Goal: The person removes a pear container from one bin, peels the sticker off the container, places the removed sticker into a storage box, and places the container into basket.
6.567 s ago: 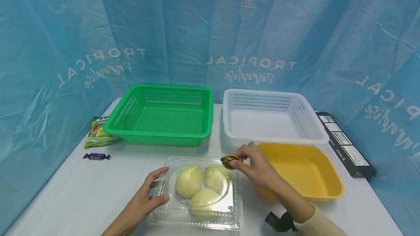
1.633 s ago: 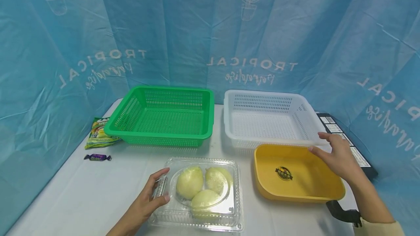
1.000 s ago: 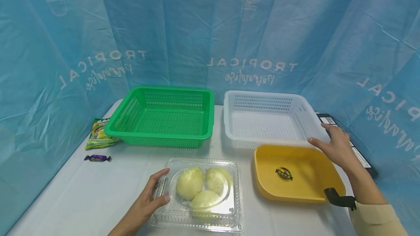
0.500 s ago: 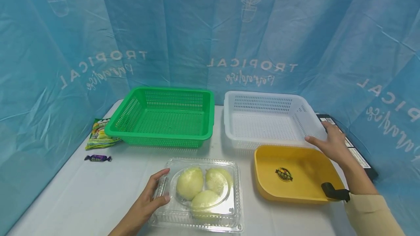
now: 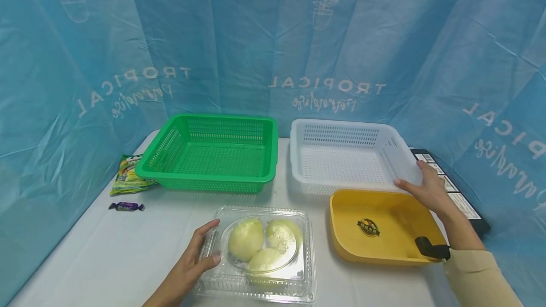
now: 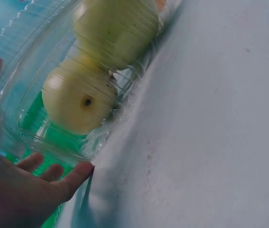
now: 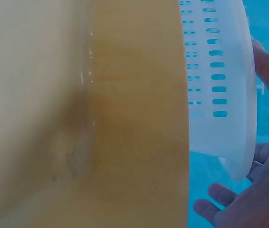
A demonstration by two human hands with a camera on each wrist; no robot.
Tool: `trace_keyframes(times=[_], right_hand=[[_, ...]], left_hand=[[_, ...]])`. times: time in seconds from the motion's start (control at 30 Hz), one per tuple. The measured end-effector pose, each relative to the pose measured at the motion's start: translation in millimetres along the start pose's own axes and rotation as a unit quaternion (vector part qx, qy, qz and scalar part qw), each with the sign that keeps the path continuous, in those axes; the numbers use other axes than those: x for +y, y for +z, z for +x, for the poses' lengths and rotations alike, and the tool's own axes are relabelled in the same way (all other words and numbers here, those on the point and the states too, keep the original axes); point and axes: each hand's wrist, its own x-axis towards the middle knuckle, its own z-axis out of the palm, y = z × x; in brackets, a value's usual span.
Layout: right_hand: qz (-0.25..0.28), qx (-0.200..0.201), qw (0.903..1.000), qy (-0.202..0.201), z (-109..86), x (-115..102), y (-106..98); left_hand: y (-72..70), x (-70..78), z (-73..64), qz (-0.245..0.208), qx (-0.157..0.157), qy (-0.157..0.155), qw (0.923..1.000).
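A clear plastic clamshell [image 5: 204, 276] with pale yellow-green pears [image 5: 246, 238] under its lid lies on the white table. My left hand [image 5: 189, 262] grips its left side, thumb and forefinger apart along the edge. In the left wrist view, pears [image 6: 80, 97] show through the ribbed wall, above the fingertips. My right hand [image 5: 428, 191] is at the near right corner of the white basket [image 5: 357, 185], thumb at the front rim and fingers around the right side. In the right wrist view, the basket's rim [image 7: 249, 95] stands between thumb and lower fingers, which are partly hidden.
In front of the white basket stands a yellow tub [image 5: 379, 259], with a black-and-gold label [image 5: 368, 227] inside. A green basket [image 5: 206, 176] is at back left, beside a snack bag [image 5: 130, 176] and a purple wrapped candy [image 5: 126, 206]. A black box [image 5: 479, 224] lies far right.
The right hand, which earlier held the label over the clamshell, has moved away; the label now lies in the yellow tub. Lately that hand has closed leftward on the white basket's corner. The left hand stays.
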Motion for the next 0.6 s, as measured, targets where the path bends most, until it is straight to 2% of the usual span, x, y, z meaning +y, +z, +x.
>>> trace_keyframes(times=[0.27,0.5,0.6], right_hand=[[0.023,-0.013,0.9996,-0.01,-0.8,5,2],[0.035,-0.032,0.9989,-0.003,-0.5,8,2],[0.035,-0.031,0.9989,-0.007,0.7,9,2]], left_hand=[[3.9,2.0,-1.7,0.022,0.0,0.017,0.9996],[12.1,5.1,-0.6,-0.005,0.036,0.037,0.9986],[15.8,8.8,-0.4,-0.01,0.053,0.032,0.9981]])
